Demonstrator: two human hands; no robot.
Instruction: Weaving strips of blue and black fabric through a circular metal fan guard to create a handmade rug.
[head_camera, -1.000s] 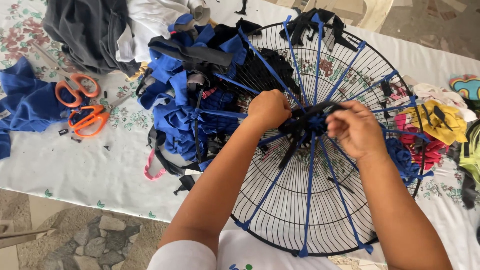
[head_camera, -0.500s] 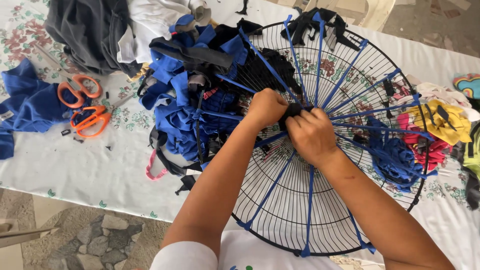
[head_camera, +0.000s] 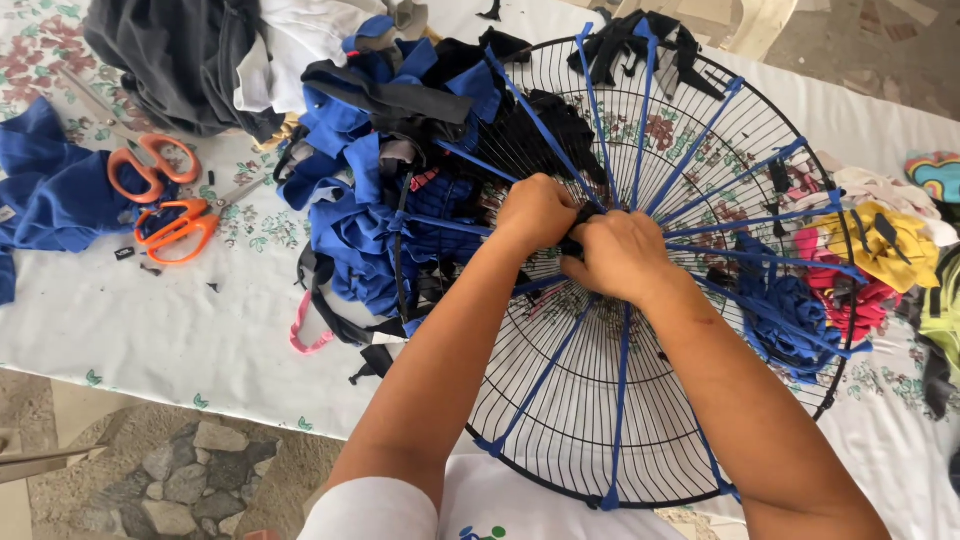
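Grille (head_camera: 640, 420): round black wire fan guard, lying flat on the table (head_camera: 150, 330), its thin ribs running out from the centre to the rim; being round, it has no long axis.
Strips (head_camera: 620, 410): blue cloth bands stretched like spokes from the hub to the rim and knotted at the edge, soft and matte against the hard wire.
Left hand (head_camera: 535, 212): at the hub, fingers curled together and closed on dark cloth at the centre.
Right hand (head_camera: 620, 255): just beside the left, touching it, fingers bent down and pinched on the same dark cloth; fingertips hidden.
Cloth pile (head_camera: 370, 200): crumpled blue and black scraps overlapping the grille's upper left edge.
Scissors (head_camera: 165, 195): two orange-handled pairs on the flowered tablecloth, well apart from the hands.
Scraps (head_camera: 880, 245): yellow and red cloth pieces by the grille's right rim.
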